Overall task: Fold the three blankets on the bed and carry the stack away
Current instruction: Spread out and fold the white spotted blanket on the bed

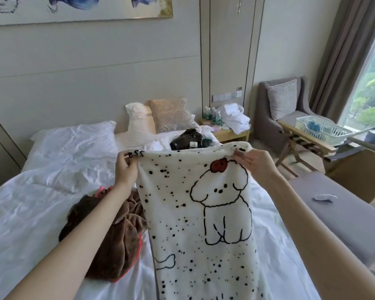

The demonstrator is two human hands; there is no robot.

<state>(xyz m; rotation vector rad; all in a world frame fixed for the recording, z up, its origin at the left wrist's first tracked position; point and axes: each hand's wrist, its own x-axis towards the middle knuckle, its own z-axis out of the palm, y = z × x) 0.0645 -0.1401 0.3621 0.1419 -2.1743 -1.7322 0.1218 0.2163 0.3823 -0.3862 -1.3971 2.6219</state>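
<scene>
Head view: we hold the white blanket (195,213) over the bed (41,202), top edge stretched from 9 to 3 o'clock. Left grip (126,167) and right grip (256,163) each pinch a top corner, arms outstretched. Brown blanket (117,245) lies crumpled at 8 o'clock.

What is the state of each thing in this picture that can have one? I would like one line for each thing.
White fleece blanket with a dog drawing: held up by its top edge, hanging down.
Left hand: pinches the blanket's top left corner.
Right hand: pinches the top right corner.
White duvet: rumpled.
Brown plush blanket: crumpled on the duvet, not folded.
Grey-brown curtain: drawn aside.
</scene>
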